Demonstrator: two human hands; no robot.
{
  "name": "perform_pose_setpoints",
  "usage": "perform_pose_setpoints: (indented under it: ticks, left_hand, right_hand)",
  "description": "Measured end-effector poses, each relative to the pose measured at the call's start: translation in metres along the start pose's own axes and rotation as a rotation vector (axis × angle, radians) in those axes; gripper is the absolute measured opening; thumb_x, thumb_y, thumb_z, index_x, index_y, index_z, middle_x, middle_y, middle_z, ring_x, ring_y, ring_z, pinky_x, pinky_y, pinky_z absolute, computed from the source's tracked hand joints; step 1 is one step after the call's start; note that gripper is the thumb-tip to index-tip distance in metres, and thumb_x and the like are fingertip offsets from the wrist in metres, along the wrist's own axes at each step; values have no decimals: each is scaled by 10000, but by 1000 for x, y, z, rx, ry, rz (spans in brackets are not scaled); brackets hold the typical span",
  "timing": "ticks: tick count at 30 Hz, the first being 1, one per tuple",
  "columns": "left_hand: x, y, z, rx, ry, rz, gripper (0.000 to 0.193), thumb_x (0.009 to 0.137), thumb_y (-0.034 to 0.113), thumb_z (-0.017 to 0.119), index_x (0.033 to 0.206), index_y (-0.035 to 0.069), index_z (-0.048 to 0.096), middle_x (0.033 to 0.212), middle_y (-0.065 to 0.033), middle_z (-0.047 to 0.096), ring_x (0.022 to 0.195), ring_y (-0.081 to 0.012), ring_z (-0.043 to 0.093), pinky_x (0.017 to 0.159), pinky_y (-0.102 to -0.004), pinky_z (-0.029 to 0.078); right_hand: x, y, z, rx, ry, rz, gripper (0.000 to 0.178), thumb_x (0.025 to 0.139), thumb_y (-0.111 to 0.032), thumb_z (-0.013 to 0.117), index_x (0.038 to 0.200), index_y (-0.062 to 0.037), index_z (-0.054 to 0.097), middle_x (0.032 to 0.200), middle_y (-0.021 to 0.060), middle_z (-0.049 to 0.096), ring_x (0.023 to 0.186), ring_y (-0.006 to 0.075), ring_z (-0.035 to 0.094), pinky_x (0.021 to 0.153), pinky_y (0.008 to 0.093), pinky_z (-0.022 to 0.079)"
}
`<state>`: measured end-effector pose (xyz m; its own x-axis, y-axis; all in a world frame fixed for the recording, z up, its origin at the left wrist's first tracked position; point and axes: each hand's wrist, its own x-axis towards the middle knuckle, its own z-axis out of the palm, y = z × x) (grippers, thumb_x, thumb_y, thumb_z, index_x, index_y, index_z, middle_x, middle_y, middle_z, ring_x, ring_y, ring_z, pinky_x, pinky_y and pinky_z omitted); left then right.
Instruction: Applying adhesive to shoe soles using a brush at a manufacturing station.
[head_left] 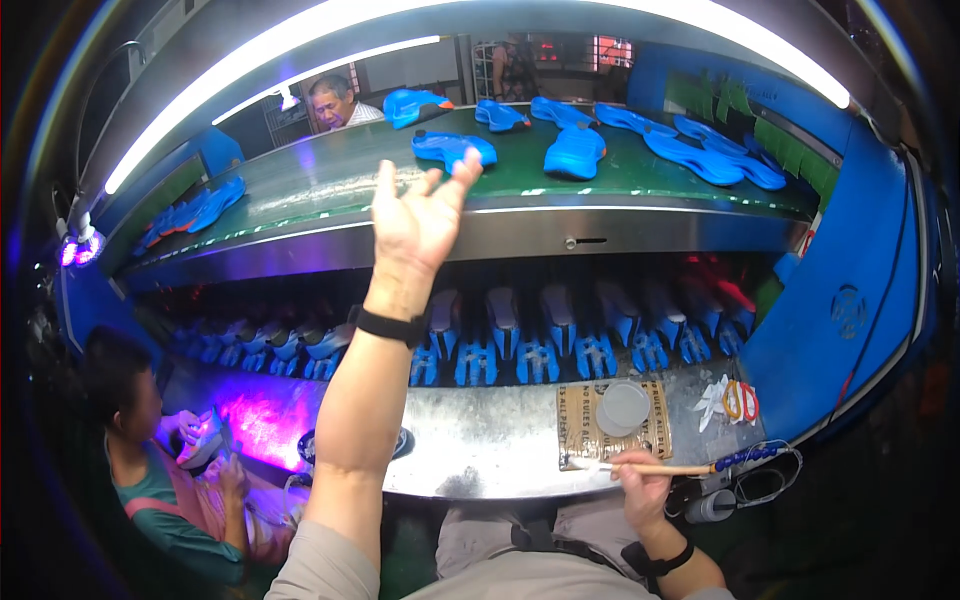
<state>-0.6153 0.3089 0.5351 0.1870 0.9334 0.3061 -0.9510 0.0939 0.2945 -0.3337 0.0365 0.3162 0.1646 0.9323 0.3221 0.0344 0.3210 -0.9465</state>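
My left hand (418,215) is raised at full reach over the edge of a green conveyor belt (330,175), palm up and fingers spread. Its fingertips overlap a blue shoe sole (445,148); whether they touch it I cannot tell. More blue soles lie around there, among them one with its toe toward me (575,152) and a row at the right (690,158). Low at the right, my right hand (642,485) grips a wooden-handled brush (685,469). The brush's pale bristles lie over a printed cardboard sheet (577,425), which carries a round grey dish (624,407).
Below the belt, several shoes (503,325) stand in a row on blue supports. A metal worktop (490,430) spans the front. White scraps (711,400) and yellow-red loops (740,400) lie right. A co-worker (180,490) handles a shoe at left; another person (335,103) is behind.
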Motion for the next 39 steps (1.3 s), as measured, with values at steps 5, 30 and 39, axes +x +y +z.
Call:
perform_pose_setpoints:
  ticks: [5, 30, 39]
  left_hand:
    - [-29, -15, -28, 675, 0, 47, 539, 1065, 360, 438, 1387, -73, 436, 1272, -228, 615, 1110, -343, 658, 885, -416, 573]
    - [138, 5, -23, 2642, 251, 200, 563, 863, 445, 689, 1141, -44, 682, 1070, -298, 686, 1108, -413, 631, 955, -431, 528]
    - [82, 136, -48, 2531, 377, 275, 922, 892, 571, 613, 1484, -84, 348, 1329, -362, 550, 1285, -468, 521, 1112, -457, 404]
  right_hand:
    - [-16, 21, 1, 93, 12, 105, 130, 921, -90, 630, 980, 6, 694, 819, 54, 634, 754, 125, 596, 697, 269, 468]
    - [38, 122, -82, -704, 331, -153, 255, 952, -70, 525, 1148, 52, 632, 1052, 200, 593, 961, 357, 609, 851, 422, 484]
    - [38, 127, -84, -730, 280, -149, 257, 995, -90, 501, 1168, 62, 615, 1096, 182, 583, 1036, 333, 582, 930, 404, 454]
